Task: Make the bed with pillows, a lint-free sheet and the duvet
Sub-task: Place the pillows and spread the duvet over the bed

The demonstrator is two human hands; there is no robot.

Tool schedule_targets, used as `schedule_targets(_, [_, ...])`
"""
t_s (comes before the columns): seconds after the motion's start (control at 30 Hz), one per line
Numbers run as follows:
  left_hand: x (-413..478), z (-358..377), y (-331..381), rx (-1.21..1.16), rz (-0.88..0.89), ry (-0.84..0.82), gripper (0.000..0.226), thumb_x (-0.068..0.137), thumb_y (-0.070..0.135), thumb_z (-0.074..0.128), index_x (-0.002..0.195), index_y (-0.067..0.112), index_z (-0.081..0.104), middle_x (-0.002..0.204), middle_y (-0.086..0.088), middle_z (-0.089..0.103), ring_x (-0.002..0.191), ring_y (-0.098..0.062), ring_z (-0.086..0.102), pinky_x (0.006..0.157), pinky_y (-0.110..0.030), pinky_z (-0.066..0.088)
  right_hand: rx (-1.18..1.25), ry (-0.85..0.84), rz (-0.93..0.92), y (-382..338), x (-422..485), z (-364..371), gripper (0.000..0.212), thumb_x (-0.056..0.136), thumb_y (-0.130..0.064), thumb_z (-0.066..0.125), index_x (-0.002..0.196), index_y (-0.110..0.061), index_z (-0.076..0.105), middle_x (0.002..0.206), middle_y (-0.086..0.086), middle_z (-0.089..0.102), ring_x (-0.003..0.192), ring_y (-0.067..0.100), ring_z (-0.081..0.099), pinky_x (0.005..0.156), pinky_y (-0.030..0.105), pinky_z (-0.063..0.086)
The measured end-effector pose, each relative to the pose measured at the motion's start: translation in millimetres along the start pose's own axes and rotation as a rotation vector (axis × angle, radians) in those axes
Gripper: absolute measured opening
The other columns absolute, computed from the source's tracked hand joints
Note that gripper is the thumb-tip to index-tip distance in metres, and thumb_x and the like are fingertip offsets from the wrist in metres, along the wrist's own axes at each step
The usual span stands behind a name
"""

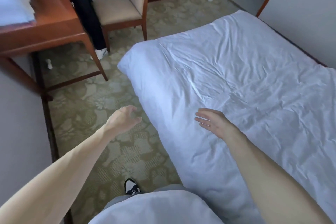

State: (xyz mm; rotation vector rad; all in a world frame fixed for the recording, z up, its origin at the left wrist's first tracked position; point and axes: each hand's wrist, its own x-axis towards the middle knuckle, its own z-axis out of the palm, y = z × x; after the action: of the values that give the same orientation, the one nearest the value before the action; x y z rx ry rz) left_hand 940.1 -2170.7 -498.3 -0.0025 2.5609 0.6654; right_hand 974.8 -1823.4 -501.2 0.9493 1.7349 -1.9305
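A white, wrinkled duvet (236, 82) covers the bed on the right and hangs over its near side edge. My right hand (211, 121) hovers flat over the duvet near that edge, fingers straight and pointing left, holding nothing. My left hand (125, 119) is out over the carpet just left of the bed's side, fingers loosely curled and empty. No pillows are in view.
A wooden desk (45, 29) with white folded cloth (12, 3) on it stands at the upper left. A cream chair (121, 9) is behind it, with another person's legs (85, 14) between them. Patterned carpet (101, 107) lies between desk and bed. Walls flank both sides.
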Motion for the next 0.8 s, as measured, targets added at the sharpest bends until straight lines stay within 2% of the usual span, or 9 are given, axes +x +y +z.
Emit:
schedule_targets(0.23, [79.8,-94.9,-39.9,0.010,0.018,-0.031,0.061,0.099,0.046,0.059,0.152,0.021,0.042,0.157,0.000,0.044,0.134,-0.021,0.051,0.105,-0.037,0.046,-0.022,-0.029,0.003,-58.4,53.1,89.2,0.026,0.092,-0.016,0.074,0.117,-0.012,0.071,0.113,0.006,0.076,0.102,0.025,0.075,0.106,0.043,0.051])
schedule_targets(0.43, [191.3,-157.3,-47.9,0.056,0.028,-0.067,0.059,0.099,0.045,0.059,0.151,0.021,0.043,0.155,-0.001,0.046,0.109,-0.018,0.064,0.083,-0.029,0.047,0.006,0.050,0.024,-117.0,149.3,121.4,0.025,0.092,-0.015,0.073,0.116,-0.013,0.070,0.114,0.007,0.076,0.101,0.025,0.075,0.106,0.044,0.051])
schedule_targets(0.57, [295.9,-205.9,-41.8,0.081,0.039,-0.068,0.058,0.100,0.041,0.060,0.152,0.020,0.044,0.155,-0.002,0.047,0.138,-0.021,0.049,0.106,-0.035,0.042,0.069,0.091,0.041,-170.9,240.8,147.3,0.020,0.093,-0.015,0.071,0.113,-0.013,0.070,0.119,0.010,0.073,0.103,0.027,0.074,0.107,0.044,0.050])
schedule_targets(0.7, [399.9,-265.3,-20.5,0.098,0.003,-0.126,0.059,0.099,0.046,0.059,0.151,0.021,0.046,0.153,-0.003,0.050,0.136,-0.021,0.051,0.104,-0.034,0.043,0.082,0.099,0.078,-243.9,323.6,180.8,0.017,0.093,-0.016,0.069,0.110,-0.014,0.070,0.124,0.012,0.070,0.100,0.025,0.072,0.107,0.042,0.047])
schedule_targets(0.8, [470.7,-311.6,2.5,0.100,0.038,-0.110,0.055,0.099,0.044,0.059,0.148,0.022,0.049,0.150,-0.002,0.052,0.135,-0.021,0.052,0.105,-0.034,0.043,0.095,0.085,0.057,-307.9,373.9,204.6,0.013,0.093,-0.017,0.069,0.106,-0.015,0.070,0.126,0.014,0.070,0.102,0.027,0.071,0.104,0.040,0.048])
